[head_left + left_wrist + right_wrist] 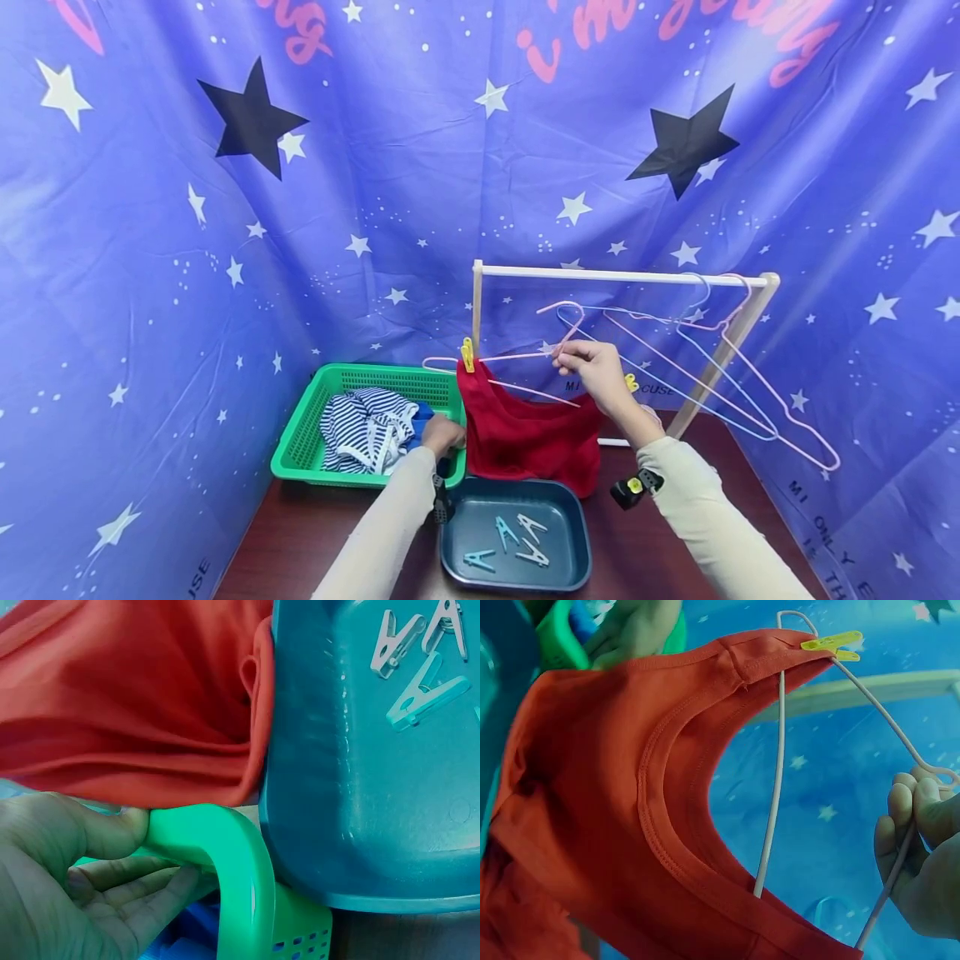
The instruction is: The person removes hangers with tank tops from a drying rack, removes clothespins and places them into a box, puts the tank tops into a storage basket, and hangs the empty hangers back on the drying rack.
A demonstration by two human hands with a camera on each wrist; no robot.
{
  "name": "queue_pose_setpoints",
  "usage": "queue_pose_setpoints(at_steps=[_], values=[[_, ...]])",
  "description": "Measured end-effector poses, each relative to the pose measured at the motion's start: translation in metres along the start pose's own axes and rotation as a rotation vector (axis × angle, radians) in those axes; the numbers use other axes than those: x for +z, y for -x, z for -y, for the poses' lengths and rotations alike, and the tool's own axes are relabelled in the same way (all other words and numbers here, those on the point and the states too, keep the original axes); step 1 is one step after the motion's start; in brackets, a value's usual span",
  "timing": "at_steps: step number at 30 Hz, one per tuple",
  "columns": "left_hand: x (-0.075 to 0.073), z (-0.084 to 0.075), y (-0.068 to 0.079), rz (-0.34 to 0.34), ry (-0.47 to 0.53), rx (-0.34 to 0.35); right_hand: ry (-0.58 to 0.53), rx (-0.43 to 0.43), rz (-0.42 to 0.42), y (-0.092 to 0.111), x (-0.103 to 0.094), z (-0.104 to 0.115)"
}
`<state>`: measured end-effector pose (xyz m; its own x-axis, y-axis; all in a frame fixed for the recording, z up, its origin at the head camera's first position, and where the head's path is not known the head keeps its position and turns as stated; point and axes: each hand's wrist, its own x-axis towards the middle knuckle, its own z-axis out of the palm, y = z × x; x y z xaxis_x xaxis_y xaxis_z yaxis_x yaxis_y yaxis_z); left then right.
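Observation:
My right hand (592, 371) pinches a pink hanger (772, 787) at the base of its hook. From that hanger hangs a red garment (525, 433), fastened at one shoulder by a yellow clothespin (832, 643); another yellow clothespin (631, 382) shows by my right forearm. At the near right corner of the green basket (247, 877), my left hand (97, 877) grips the rim, thumb over the outside and fingers inside. A blue-and-white striped garment (367, 425) and some blue cloth (422, 421) lie in the basket. The red garment's lower edge hangs close beside the rim.
A dark blue tray (577, 542) in front holds several light blue and white clothespins (532, 550). Behind, a rack with a white bar (585, 273) carries a blue hanger (731, 375) and a pink hanger (795, 417) at its right end. Starry curtains surround the table (645, 550).

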<state>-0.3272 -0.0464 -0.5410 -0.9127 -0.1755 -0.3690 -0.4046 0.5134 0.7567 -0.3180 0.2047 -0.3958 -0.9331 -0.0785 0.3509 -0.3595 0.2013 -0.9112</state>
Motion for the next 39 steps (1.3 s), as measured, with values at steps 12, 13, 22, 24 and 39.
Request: queue_pose_setpoints(at_steps=[12, 13, 22, 24, 39], values=[[0.003, 0.002, -0.002, -0.014, 0.000, -0.022, 0.020, 0.049, 0.019, 0.007, -0.004, -0.032], [0.003, 0.002, -0.001, -0.015, 0.006, -0.018, 0.022, 0.050, 0.021, 0.008, -0.004, -0.033], [0.002, 0.005, 0.006, -0.020, 0.066, -0.008, 0.042, 0.055, 0.040, 0.010, 0.000, -0.039], [0.001, 0.006, 0.007, -0.027, 0.063, -0.002, 0.044, 0.052, 0.045, 0.010, 0.001, -0.039], [-0.039, -0.003, 0.014, -0.158, -0.005, 0.245, 0.068, 0.067, 0.083, 0.017, 0.003, -0.038]])
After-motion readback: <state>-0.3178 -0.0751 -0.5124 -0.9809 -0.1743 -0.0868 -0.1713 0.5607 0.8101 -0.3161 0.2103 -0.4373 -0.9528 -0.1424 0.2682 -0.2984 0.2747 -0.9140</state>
